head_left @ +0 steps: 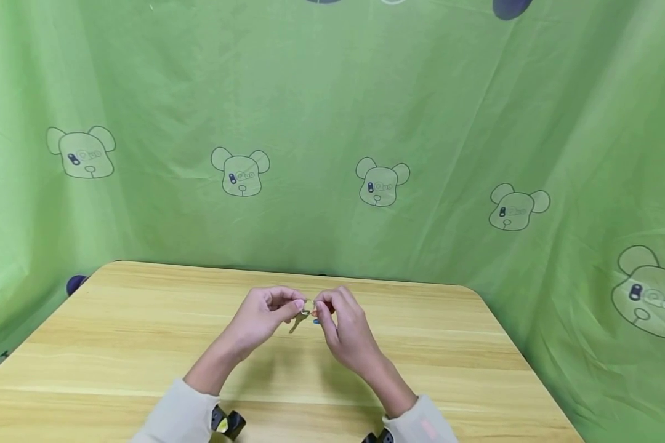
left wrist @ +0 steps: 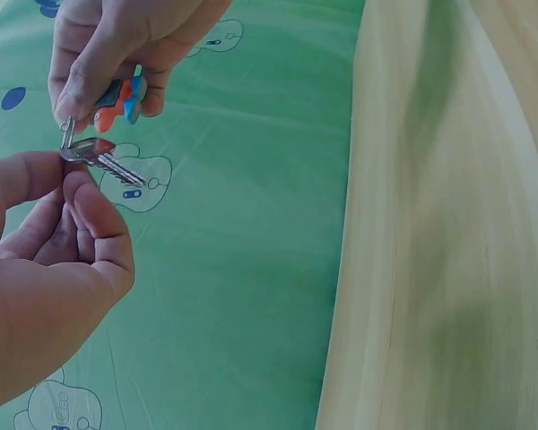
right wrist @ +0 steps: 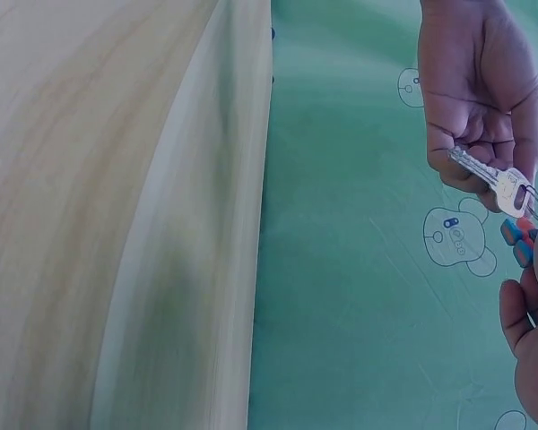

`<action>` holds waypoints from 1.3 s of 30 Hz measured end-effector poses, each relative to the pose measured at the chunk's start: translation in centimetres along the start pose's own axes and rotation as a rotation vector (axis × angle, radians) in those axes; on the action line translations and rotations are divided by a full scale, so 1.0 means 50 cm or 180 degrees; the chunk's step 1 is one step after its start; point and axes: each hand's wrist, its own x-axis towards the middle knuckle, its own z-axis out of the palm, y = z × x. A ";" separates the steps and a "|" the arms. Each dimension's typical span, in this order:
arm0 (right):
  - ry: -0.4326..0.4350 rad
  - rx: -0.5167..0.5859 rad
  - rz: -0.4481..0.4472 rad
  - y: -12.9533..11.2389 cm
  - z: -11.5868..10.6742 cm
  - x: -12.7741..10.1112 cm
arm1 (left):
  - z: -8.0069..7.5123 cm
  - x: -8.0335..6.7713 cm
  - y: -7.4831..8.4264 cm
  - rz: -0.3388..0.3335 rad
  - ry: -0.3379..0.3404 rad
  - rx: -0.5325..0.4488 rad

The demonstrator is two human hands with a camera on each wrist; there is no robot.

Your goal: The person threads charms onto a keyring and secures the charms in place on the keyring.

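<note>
Left hand (head_left: 263, 315): we see its fingertips pinching the key (head_left: 298, 320) at the bow.
Right hand (head_left: 340, 323): pinches the ring (left wrist: 66, 133) and an orange-blue tag (left wrist: 121, 98).
Key position: held above mid desk (head_left: 116, 344), between the hands.
Key axis: blade slants down-left, toward us.
Risk: we judge either light pinch may slip, dropping the key onto the desk.

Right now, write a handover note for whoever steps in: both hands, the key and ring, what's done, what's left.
Left hand: pinches the silver key by its head, held above the wooden table.
Right hand: fingers pinch the metal ring with the orange and blue tag.
Done: key and ring brought together at the key's head.
Left: whether the key is on the ring or off cannot be told; check, then finish.
</note>
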 end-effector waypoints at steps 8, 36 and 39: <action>-0.0011 -0.0016 0.0014 0.000 0.000 -0.003 | 0.000 0.002 -0.004 0.0000 -0.0082 0.0031; 0.0200 0.0004 0.0289 -0.003 -0.003 0.003 | 0.014 0.015 -0.022 0.3050 0.0619 0.1701; 0.0206 0.0002 0.0279 -0.002 -0.002 0.002 | 0.015 0.014 -0.022 0.3207 0.0591 0.1991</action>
